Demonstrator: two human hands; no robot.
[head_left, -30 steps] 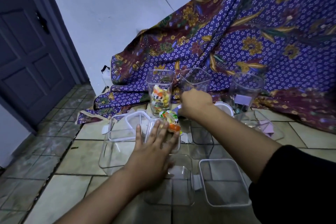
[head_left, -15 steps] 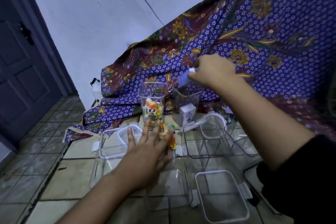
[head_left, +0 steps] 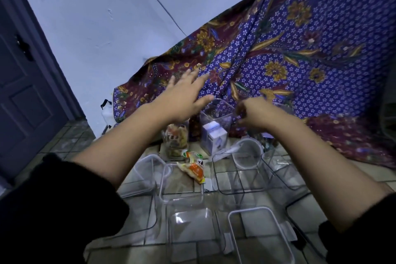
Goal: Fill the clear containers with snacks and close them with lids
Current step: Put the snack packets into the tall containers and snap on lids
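My left hand (head_left: 184,96) hovers open with fingers spread above a tall clear container of colourful snacks (head_left: 175,138). Just right of it stands a second tall clear container (head_left: 216,128) holding white and blue snack boxes. My right hand (head_left: 255,115) is at that container's right rim, fingers curled; I cannot tell whether it holds anything. An orange and green snack packet (head_left: 192,167) lies on the tiled floor in front of the two tall containers. Several empty clear containers (head_left: 237,176) and white-rimmed lids (head_left: 259,236) lie in the foreground.
A purple and maroon batik cloth (head_left: 300,60) drapes over something behind the containers. A white wall and a dark door (head_left: 25,83) are on the left. A round clear lid (head_left: 247,153) rests among the containers.
My left hand lifted off the low container and rose over the snack-filled one. My right hand came down from above the second tall container to its rim; the blue snack box is no longer in it.
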